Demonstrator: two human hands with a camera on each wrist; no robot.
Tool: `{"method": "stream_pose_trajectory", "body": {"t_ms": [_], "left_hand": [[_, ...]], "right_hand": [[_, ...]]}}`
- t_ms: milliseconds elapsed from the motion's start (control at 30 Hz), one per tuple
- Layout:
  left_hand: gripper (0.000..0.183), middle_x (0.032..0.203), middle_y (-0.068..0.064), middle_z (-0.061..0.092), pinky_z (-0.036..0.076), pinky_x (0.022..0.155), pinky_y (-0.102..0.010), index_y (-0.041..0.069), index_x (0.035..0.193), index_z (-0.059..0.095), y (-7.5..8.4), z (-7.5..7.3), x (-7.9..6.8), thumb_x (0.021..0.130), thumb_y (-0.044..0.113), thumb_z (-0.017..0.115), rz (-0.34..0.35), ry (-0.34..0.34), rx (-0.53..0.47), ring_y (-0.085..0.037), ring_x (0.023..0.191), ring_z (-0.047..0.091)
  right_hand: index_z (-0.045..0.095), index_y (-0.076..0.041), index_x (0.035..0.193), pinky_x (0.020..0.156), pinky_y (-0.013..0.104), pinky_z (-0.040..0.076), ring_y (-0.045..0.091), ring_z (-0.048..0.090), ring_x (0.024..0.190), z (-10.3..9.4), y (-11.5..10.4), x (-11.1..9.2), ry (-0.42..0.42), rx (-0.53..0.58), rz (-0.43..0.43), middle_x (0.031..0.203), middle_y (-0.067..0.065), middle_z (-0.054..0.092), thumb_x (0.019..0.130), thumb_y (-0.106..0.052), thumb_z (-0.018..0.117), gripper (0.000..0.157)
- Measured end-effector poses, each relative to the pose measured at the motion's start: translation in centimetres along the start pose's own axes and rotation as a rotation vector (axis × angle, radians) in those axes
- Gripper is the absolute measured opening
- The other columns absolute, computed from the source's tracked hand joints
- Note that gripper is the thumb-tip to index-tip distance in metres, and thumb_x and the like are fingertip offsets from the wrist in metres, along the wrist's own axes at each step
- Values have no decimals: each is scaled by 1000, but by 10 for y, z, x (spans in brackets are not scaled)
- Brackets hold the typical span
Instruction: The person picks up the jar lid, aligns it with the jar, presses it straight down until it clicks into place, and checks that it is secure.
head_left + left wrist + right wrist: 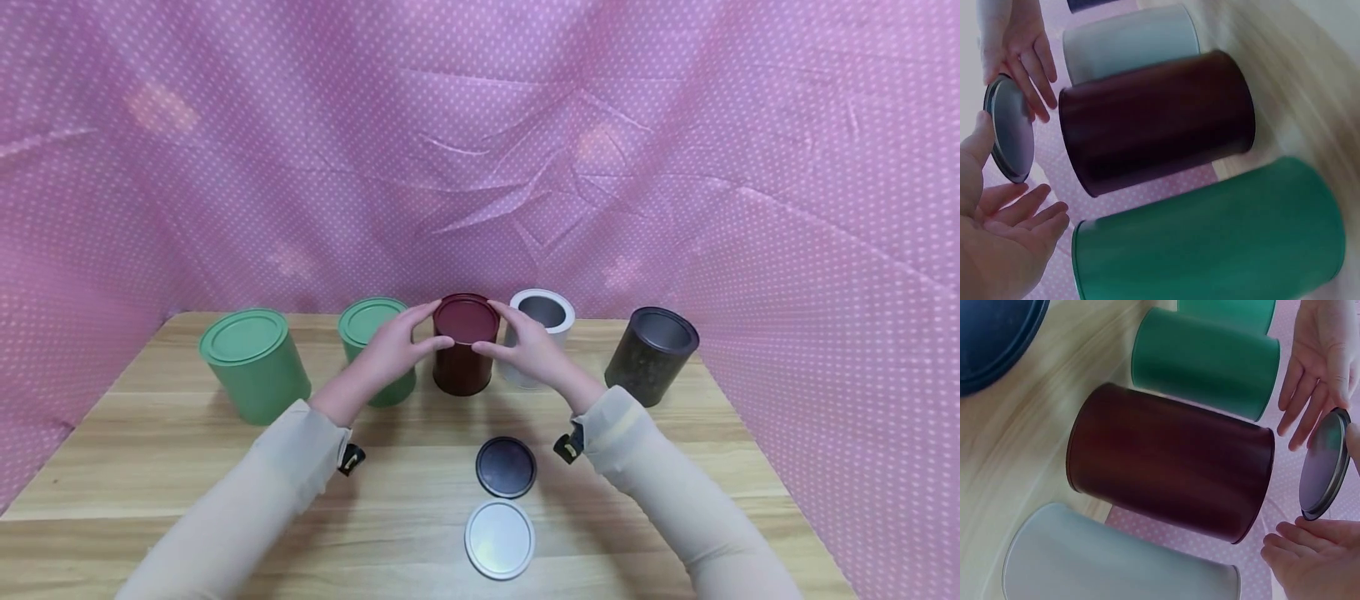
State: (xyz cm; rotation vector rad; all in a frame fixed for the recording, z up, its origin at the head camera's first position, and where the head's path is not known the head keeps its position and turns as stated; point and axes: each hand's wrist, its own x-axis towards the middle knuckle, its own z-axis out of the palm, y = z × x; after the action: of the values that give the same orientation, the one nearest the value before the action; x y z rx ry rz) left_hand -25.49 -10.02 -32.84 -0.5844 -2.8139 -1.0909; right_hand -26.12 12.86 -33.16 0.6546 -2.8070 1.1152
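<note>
A dark red lid [468, 320] is held at its rim between both hands. In the wrist views the lid [1013, 131] is apart from the upper end of the dark red can [1157, 122], which stands on the table. My left hand [397, 342] pinches the lid's left side, thumb on the near edge and fingers toward the far edge. Opposite it, my right hand [531, 346] pinches the right side the same way. Seen from the head, the lid overlaps the top of the can [460, 373], hiding its opening.
Two lidded green cans [258, 379] [397, 387] stand to the left. On the right are a lidless white can [558, 310] and a lidless black can [641, 371]. A black lid [506, 467] and a white lid [500, 540] lie nearer on the wooden table [375, 517]. Pink dotted cloth [480, 167] hangs behind.
</note>
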Motion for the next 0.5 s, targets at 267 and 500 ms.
{"method": "stream_pose_trajectory", "body": {"t_ms": [267,500], "left_hand": [[71,149,-15,43,30,117,-47,7,148,39,4,-6,17,91,41,65,-35,-64,5,-32,141,37],[70,147,-16,46,36,113,-47,5,148,39,6,-7,34,92,39,64,-39,-98,-2,-32,134,46]], "right_hand": [[39,-5,147,113,47,36,31,44,136,-12,3,12,-35,-54,-6,144,17,49,89,-37,70,73],[39,-7,147,112,48,37,32,44,136,-22,8,27,-96,-79,48,145,16,49,89,-42,68,73]]}}
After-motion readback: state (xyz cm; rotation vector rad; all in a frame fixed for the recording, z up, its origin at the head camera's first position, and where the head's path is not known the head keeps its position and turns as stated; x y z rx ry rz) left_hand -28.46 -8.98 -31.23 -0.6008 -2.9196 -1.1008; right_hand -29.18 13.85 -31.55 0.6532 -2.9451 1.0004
